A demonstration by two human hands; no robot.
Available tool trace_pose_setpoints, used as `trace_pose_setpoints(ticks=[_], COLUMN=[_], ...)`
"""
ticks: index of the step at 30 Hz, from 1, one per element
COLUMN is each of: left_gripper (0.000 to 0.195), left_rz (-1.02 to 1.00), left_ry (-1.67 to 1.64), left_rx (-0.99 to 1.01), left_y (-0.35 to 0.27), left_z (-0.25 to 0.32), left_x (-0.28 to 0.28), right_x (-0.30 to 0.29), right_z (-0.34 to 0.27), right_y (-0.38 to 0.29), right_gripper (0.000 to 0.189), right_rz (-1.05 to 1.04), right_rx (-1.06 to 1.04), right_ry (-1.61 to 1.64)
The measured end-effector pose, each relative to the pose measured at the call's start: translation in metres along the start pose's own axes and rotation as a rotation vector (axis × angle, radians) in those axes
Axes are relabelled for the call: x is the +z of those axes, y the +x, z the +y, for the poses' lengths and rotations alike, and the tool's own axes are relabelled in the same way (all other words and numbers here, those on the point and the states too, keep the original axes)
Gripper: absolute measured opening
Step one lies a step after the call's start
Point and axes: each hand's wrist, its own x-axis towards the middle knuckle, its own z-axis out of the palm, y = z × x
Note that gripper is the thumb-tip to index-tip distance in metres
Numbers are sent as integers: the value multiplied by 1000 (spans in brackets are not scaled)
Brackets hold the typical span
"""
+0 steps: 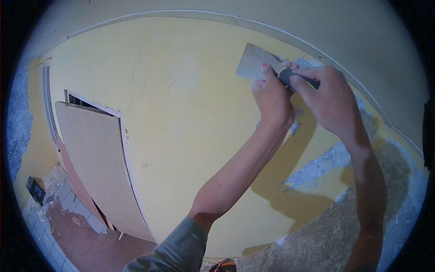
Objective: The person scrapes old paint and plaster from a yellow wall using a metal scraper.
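Observation:
A wide metal scraper blade (pixel 254 61) lies against the upper part of the yellow-coated wall (pixel 176 129), beside a patch stripped to grey. My left hand (pixel 275 98) grips the tool where blade and handle meet, its thumb on the blade's face. The dark handle (pixel 287 76) is held by my right hand (pixel 326 98), with thumb and fingers pinched round it. Some fingertips of my left hand are hidden behind the tool. Bare grey patches (pixel 319 170) show below my hands, where the yellow layer is gone.
A pale wooden door (pixel 98 163) leans at the framed opening on the left. A dark box-shaped device (pixel 35 190) stands on the broken tile floor (pixel 64 204). Along the ceiling's edge runs a trim strip (pixel 204 14). A shoe (pixel 224 265) shows at the bottom.

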Motion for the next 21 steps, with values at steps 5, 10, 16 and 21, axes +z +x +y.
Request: trace_pose_setpoints(ticks=[5,10,16,21], left_gripper=[30,29,30,30], left_rz=[82,-25,-26,-7], left_ry=[-64,-160,-72,40], left_rx=[-90,-68,-86,-45], left_y=[-17,11,5,-6], left_z=[4,24,29,29], left_x=[8,-10,-6,-4], right_x=[-7,-7,-3,-19], right_z=[2,-47,-33,-26], right_y=[-13,16,11,-1], right_gripper=[30,29,23,20], right_rz=[-40,-79,21,15], right_rx=[23,14,-70,-381], right_ry=[111,-81,-146,-362])
